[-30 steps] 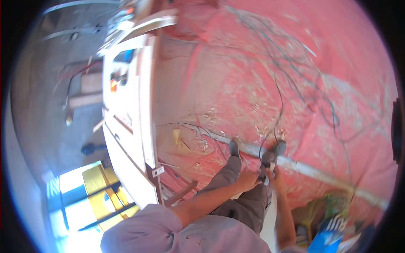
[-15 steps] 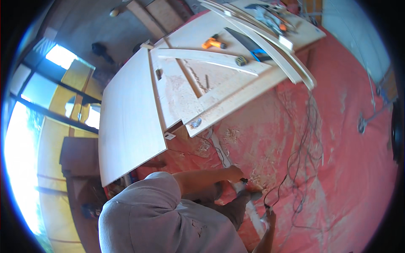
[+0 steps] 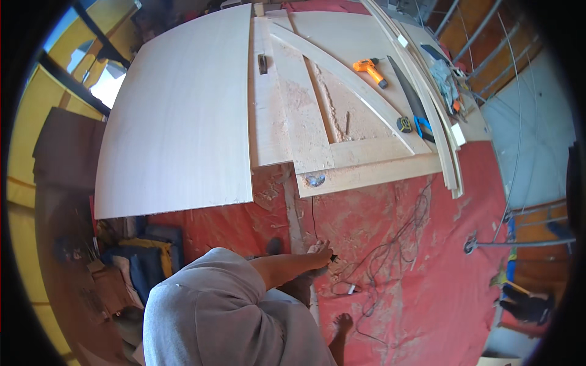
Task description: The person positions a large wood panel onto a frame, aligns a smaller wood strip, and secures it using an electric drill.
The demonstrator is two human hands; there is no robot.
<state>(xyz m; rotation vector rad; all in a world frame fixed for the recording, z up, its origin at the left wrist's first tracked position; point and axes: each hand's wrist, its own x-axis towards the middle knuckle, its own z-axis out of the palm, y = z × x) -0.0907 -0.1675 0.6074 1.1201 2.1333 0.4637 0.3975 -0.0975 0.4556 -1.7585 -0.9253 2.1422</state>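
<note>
My left hand (image 3: pixel 320 255) is closed around a small black plug (image 3: pixel 334 258), which pokes out past the fingers. A thin dark cord (image 3: pixel 314 218) comes down from beneath the workbench toward this hand. My right hand (image 3: pixel 343 322) hangs lower, above the red floor sheet, with loosely bent fingers and nothing visible in it. Between the hands and a little to the right, a white connector (image 3: pixel 351 289) lies on the sheet. It joins a tangle of dark cable (image 3: pixel 390 247) that spreads up and right.
Ahead, a large pale panel (image 3: pixel 177 116) and a wooden frame (image 3: pixel 360 149) rest on the bench. On it are an orange drill (image 3: pixel 370 72), a tape measure (image 3: pixel 404 124), a blue-handled saw (image 3: pixel 423 129) and long wooden strips (image 3: pixel 421 85). Wood shavings litter the red sheet (image 3: pixel 452 244).
My right hand has let go of the white connector, which now lies on the floor, and has drawn back. My left hand still grips the plug. The view has turned toward the right.
</note>
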